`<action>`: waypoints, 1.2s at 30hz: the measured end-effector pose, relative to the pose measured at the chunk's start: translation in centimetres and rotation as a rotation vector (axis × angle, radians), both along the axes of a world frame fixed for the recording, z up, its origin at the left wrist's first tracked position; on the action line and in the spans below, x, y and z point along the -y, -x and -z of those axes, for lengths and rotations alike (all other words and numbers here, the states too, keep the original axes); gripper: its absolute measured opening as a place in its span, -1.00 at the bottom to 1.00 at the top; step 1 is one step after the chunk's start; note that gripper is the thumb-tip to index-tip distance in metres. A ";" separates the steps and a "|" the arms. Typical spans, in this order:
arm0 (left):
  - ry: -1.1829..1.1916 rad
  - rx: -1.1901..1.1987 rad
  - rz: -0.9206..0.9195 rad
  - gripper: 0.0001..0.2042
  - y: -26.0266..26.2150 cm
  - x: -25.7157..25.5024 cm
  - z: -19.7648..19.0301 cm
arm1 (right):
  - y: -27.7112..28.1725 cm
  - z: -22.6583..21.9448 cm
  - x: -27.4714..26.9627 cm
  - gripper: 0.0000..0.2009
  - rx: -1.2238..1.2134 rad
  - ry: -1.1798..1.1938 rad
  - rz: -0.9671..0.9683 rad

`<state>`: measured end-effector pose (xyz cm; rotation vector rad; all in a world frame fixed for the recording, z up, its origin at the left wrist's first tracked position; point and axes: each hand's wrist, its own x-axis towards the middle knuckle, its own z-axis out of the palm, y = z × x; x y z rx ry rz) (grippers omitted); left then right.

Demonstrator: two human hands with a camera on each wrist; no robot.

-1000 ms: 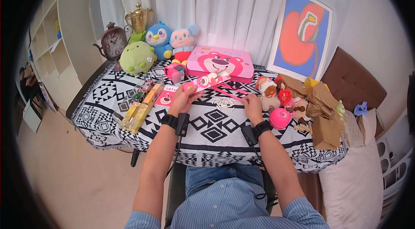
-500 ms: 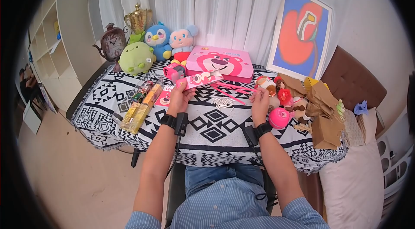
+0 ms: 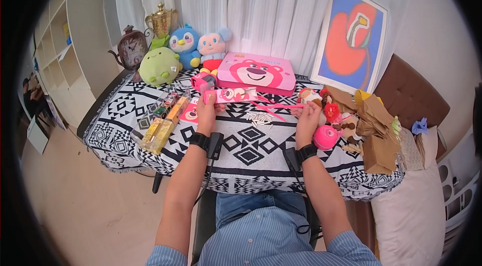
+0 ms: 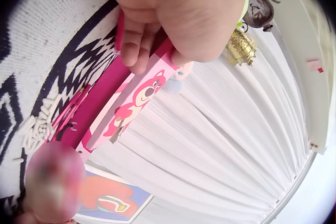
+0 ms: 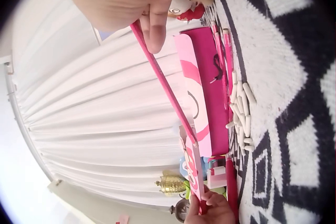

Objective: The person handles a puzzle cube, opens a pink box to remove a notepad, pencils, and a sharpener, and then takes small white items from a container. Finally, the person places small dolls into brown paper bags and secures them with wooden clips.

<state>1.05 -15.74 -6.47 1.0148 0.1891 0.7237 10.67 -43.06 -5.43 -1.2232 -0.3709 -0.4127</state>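
Note:
My left hand [image 3: 207, 114] grips the closed end of a narrow pink box [image 3: 233, 95] printed with a bear. Its flap end points right and stands open. Between thumb and fingers, my right hand [image 3: 307, 118] pinches a long pink pencil [image 5: 163, 85]. The pencil's far tip is right at the box's open end in the right wrist view. Several more pink pencils [image 5: 226, 66] lie on the patterned cloth between the hands. In front of them is a loose pile of short white sticks [image 3: 260, 119].
Behind the hands lies a large pink bear box [image 3: 256, 73]. Plush toys [image 3: 158, 68] stand at the back left, clear packs [image 3: 158, 135] nearer. On the right are a pink ball [image 3: 326, 137], small dolls [image 3: 331, 113] and crumpled brown paper [image 3: 379, 135].
The narrow box has come down from a tilt to nearly level and shifted left. My right hand has lifted a pencil off the cloth and holds its tip toward the box.

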 end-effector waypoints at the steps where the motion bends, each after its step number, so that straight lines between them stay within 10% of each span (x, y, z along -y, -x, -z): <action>1: 0.004 -0.003 0.010 -0.82 0.1 0.0 0.0 | 0.0 -0.1 0.1 -0.81 -0.032 -0.027 -0.004; 36: -0.100 -0.037 0.479 -0.78 0.6 1.5 -0.8 | 1.6 0.1 -0.7 -0.86 -0.117 0.277 -0.444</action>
